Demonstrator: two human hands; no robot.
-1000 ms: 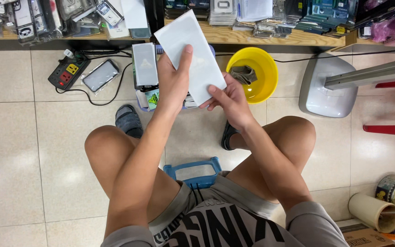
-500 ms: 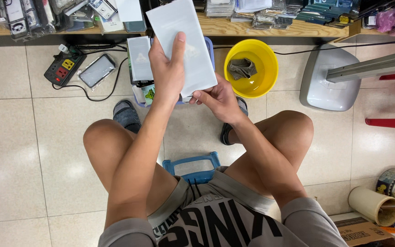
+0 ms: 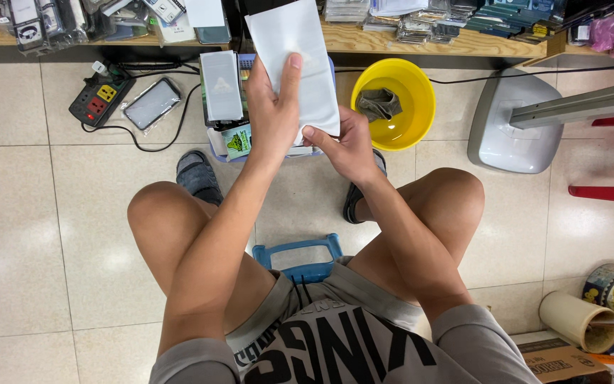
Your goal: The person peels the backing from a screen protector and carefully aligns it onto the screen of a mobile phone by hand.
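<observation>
Since half a second ago the white flat packet (image 3: 294, 64) sits a bit more upright, otherwise barely shifted; both hands on it as before. Left hand (image 3: 273, 117) grip: closed on the packet's left edge and front, thumb lying up across its face. Right hand (image 3: 347, 146) grip: pinching the packet's lower right corner, fingers curled. Packet is held in the air above the floor, out ahead of the knees. Just left of the left grip: grey flat box (image 3: 222, 85) standing on a stack with a green-labelled pack under it. Right of the right grip: yellow bowl (image 3: 410, 124) on the floor, dark cloth inside. Further left: power strip (image 3: 101, 99) and a phone (image 3: 152, 103) in clear wrap. Below the grips, between the legs: blue stool (image 3: 300, 259).
</observation>
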